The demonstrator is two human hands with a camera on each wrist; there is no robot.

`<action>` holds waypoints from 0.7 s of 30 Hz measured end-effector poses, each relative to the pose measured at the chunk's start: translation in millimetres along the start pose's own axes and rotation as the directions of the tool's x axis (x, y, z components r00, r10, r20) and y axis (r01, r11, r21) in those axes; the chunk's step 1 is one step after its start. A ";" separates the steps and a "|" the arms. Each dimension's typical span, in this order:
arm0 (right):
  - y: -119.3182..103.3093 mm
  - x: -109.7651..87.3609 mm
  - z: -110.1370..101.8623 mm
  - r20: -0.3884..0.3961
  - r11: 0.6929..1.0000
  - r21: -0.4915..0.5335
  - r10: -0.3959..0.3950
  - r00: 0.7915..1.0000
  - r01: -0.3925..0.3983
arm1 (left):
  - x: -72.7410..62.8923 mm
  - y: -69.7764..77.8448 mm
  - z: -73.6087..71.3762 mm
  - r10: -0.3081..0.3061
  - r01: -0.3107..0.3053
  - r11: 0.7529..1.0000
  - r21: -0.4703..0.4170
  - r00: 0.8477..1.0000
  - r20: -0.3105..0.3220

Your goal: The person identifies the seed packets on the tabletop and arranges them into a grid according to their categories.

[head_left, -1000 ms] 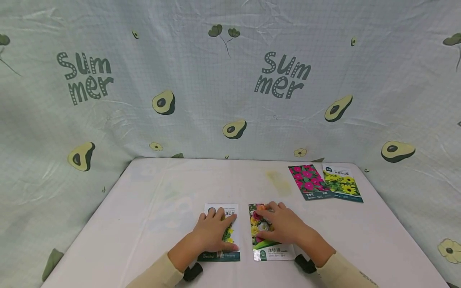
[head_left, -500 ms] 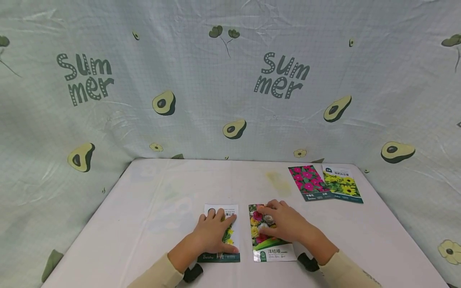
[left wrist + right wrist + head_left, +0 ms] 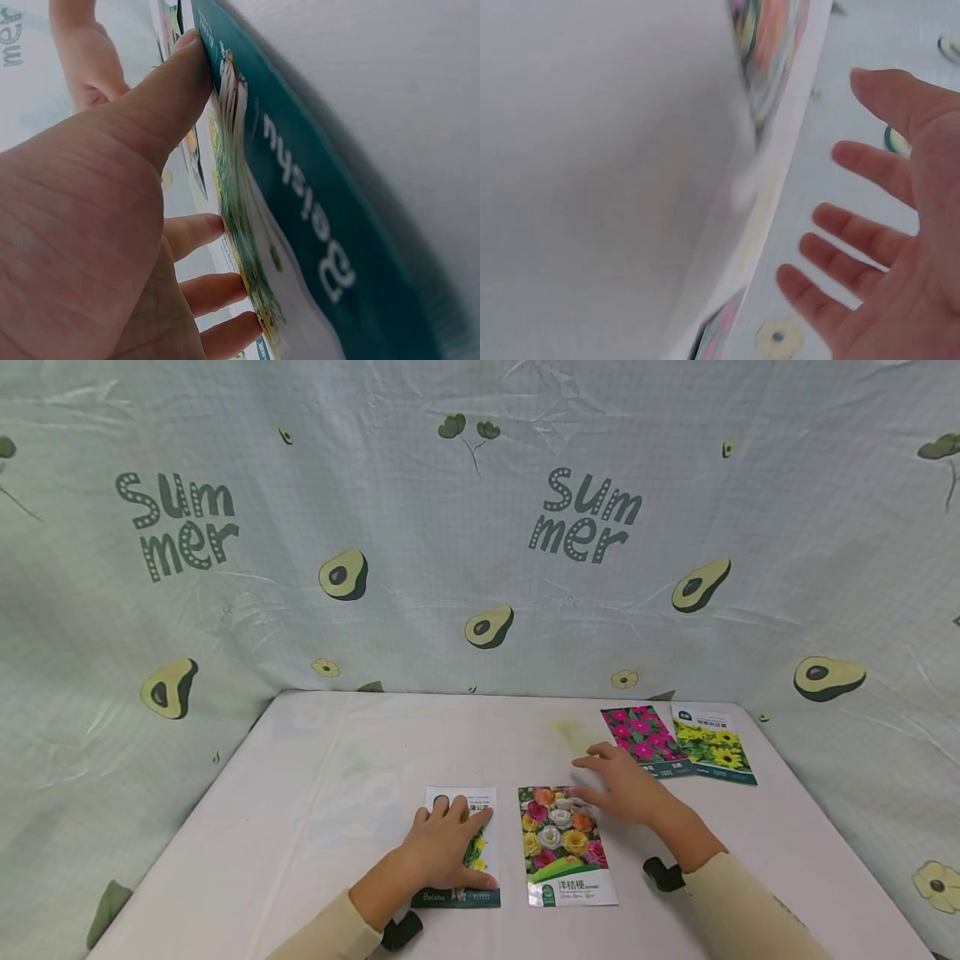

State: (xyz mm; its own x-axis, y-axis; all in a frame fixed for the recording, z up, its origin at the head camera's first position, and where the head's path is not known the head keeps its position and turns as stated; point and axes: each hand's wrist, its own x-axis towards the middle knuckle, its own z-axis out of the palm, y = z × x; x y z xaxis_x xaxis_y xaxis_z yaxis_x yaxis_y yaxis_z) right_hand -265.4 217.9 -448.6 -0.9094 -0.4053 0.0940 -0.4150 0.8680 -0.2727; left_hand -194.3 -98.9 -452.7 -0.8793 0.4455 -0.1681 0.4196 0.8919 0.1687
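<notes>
My left hand (image 3: 442, 852) rests on a seed packet (image 3: 482, 898) with yellow flowers and a teal bottom band. In the left wrist view the thumb and fingertips (image 3: 234, 289) touch the packet's face, spread apart rather than curled. Beside it on the right lies another seed packet (image 3: 564, 843), printed with multicoloured blooms above a white label. My right hand (image 3: 626, 789) is beyond that packet's upper right corner, fingers spread and holding nothing, also plain in the right wrist view (image 3: 885, 217). It covers the lower left corner of a pink-flower packet (image 3: 641, 732) in the head view.
At the table's back right, the pink-flower packet overlaps a yellow-flower packet (image 3: 716, 743). A pale cloth covers the table (image 3: 315, 827). Behind the far edge hangs a curtain (image 3: 412, 552) printed with avocados and lettering.
My right hand has lifted off the multicoloured flower packet and moved away and to the right, uncovering most of its picture. The left hand stays on its packet.
</notes>
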 end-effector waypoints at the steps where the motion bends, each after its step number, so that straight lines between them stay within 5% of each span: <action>1: 5.4 1.7 -2.0 -0.018 1.000 0.000 -0.005 1.000 0.005 | 0.1 0.0 0.3 0.001 -0.001 1.000 0.003 1.000 -0.003; 7: 36.0 9.9 -16.3 -0.081 1.000 -0.005 -0.008 0.997 0.008 | 0.1 0.2 1.4 0.001 -0.001 1.000 0.010 1.000 -0.006; 14: 69.0 19.4 -29.9 -0.045 1.000 0.018 0.001 0.999 -0.001 | 1.2 -0.5 3.7 0.000 0.000 1.000 0.007 1.000 -0.004; 21: 92.2 27.4 -29.8 -0.018 0.995 0.013 0.096 0.995 -0.096 | 2.2 -1.1 5.3 -0.004 0.004 1.000 0.013 1.000 0.000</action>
State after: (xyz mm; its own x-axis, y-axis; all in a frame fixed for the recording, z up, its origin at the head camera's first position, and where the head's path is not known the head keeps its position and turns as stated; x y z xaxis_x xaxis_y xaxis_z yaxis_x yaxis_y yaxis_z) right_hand -329.5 295.4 -442.6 -0.9455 -0.3144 0.0846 -0.3252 0.8992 -0.2928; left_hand -195.5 -98.6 -458.4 -0.8811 0.4418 -0.1690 0.4187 0.8946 0.1558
